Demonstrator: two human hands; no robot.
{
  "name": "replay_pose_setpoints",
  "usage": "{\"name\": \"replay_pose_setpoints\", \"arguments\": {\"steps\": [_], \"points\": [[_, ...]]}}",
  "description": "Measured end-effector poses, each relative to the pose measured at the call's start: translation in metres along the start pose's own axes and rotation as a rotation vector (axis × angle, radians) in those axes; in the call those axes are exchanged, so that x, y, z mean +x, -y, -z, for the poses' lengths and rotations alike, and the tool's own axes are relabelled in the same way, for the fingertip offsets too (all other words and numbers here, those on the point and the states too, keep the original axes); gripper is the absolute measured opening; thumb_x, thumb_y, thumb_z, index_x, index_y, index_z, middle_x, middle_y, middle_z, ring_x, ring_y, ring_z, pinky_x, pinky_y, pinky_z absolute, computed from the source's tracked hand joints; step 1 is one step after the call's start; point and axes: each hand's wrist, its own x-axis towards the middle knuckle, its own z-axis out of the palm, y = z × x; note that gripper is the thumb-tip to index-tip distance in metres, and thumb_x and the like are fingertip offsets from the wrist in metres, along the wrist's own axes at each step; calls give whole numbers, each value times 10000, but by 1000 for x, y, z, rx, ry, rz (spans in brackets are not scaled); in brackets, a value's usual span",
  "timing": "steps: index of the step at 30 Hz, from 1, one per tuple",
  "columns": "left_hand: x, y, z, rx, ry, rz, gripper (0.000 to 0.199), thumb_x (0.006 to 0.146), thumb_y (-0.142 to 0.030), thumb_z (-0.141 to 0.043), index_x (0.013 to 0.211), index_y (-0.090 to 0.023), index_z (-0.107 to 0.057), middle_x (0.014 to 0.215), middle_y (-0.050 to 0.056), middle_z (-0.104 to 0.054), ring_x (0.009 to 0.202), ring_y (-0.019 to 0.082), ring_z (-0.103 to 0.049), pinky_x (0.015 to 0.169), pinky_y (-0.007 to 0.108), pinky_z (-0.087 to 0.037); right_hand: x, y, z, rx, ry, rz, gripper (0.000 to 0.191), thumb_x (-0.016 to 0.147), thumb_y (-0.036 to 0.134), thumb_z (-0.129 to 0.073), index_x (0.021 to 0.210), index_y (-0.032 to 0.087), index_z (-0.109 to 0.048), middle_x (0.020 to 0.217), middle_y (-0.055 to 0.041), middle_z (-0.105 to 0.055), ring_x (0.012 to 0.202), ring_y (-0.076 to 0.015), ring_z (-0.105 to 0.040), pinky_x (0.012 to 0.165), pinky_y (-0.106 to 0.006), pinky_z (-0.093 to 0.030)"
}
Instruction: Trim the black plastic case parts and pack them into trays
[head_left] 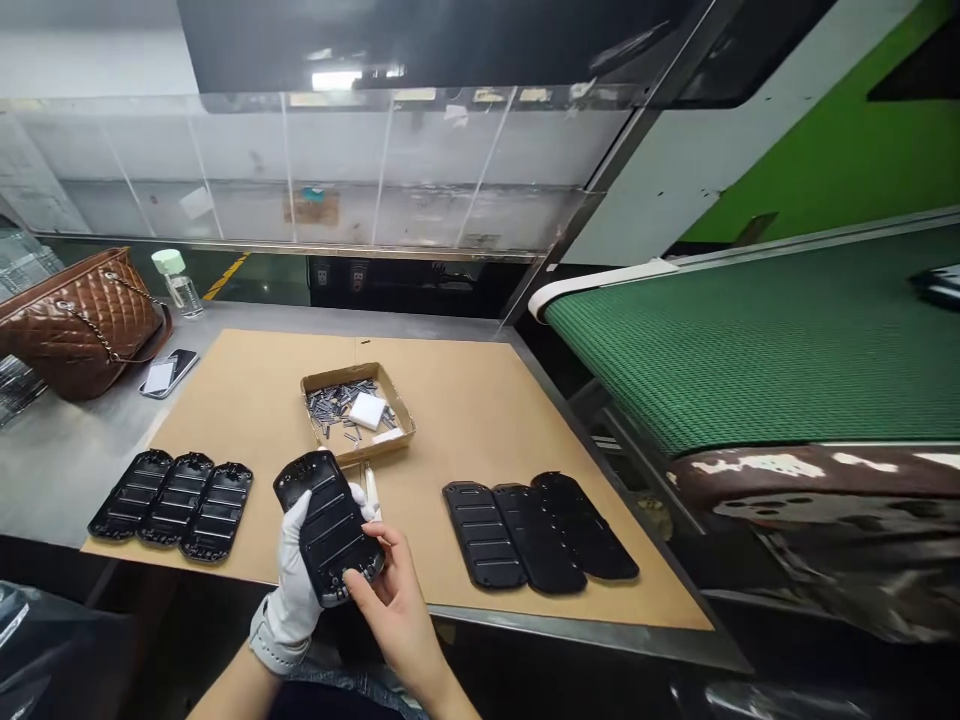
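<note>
Between both hands, tilted above the table's front edge, is a black ribbed plastic panel [330, 522] with rounded ends. My left hand [294, 575], in a white glove, wraps round its left side, and gloved fingertips show past its right edge. My bare right hand [394, 590] pinches the lower right end, thumb on the face. Several black panels [214, 510] lie in a row at the left, and more black panels [536, 535] overlap at the right. Behind the held panel stands a shallow cardboard box [401, 425] with many small dark pieces and a white block [367, 410].
Brown cardboard [442, 400] covers the tabletop. At the far left are a brown quilted handbag [97, 320], a bottle with a green cap [180, 285] and a phone [171, 373]. A green conveyor belt [750, 350] runs along the right. A clear panel crosses the back.
</note>
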Motion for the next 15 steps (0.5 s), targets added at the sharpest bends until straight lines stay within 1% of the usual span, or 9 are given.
{"name": "replay_pose_setpoints", "arguments": {"steps": [2, 3, 5, 6, 8, 10, 11, 13, 15], "points": [[-2, 1, 6, 57, 19, -41, 322, 852, -344, -541, 918, -110, -752, 891, 118, -757, 905, 278, -704, 978, 431, -471, 1, -1, -2, -73, -22, 11, 366, 809, 433, -630, 1077, 264, -446, 1011, -39, -608, 882, -172, -635, 809, -289, -523], [-2, 1, 9, 68, 12, -63, 315, 846, -342, -549, 918, -111, -751, 900, 119, -756, 913, 280, -701, 976, 425, -471, 2, 1, -3, -132, -10, 13, 358, 808, 404, -629, 1083, 262, -449, 1015, -41, -606, 883, -176, -634, 812, -297, -526], [-1, 2, 14, 52, -31, -86, 280, 844, -314, -550, 917, -132, -749, 925, 111, -754, 913, 271, -699, 946, 400, -493, 7, 5, -3, -293, 31, 39, 387, 779, 323, -653, 1109, 259, -461, 1060, -48, -599, 946, -196, -620, 872, -332, -509], [0, 3, 15, 34, -52, -84, 263, 846, -301, -544, 911, -150, -749, 936, 103, -754, 911, 264, -698, 926, 388, -505, 10, 7, -3, -377, 37, 77, 391, 767, 290, -657, 1109, 255, -472, 1071, -49, -595, 981, -206, -607, 907, -349, -493], [2, 3, 14, -7, -82, -92, 251, 852, -299, -531, 895, -185, -750, 947, 84, -753, 911, 248, -693, 896, 359, -521, 15, 7, -6, -502, 3, 190, 319, 780, 262, -628, 1070, 245, -495, 1048, -49, -588, 1013, -214, -583, 950, -369, -465], [3, 3, 11, -51, -105, -105, 279, 851, -340, -523, 908, -184, -747, 942, 78, -750, 898, 230, -691, 869, 326, -531, 18, 2, -11, -532, -76, 306, 177, 853, 281, -534, 1021, 240, -497, 973, -46, -575, 961, -202, -584, 911, -354, -483], [4, 3, 9, -75, -118, -113, 300, 846, -359, -522, 917, -172, -745, 928, 78, -749, 879, 220, -692, 851, 309, -537, 19, -1, -14, -524, -110, 348, 137, 886, 295, -484, 1010, 240, -494, 943, -43, -567, 930, -196, -585, 883, -343, -495], [3, 0, 4, -115, -144, -130, 327, 838, -371, -518, 926, -146, -739, 900, 79, -747, 851, 203, -694, 819, 284, -546, 21, -5, -19, -504, -137, 384, 139, 931, 323, -412, 996, 240, -503, 905, -40, -564, 893, -191, -587, 841, -332, -508], [3, -6, 2, -134, -172, -156, 345, 846, -376, -497, 941, -140, -730, 898, 80, -747, 841, 202, -699, 789, 287, -557, 23, -5, -22, -512, -104, 376, 201, 950, 343, -383, 936, 237, -554, 950, -65, -587, 967, -209, -586, 861, -355, -503]]}}
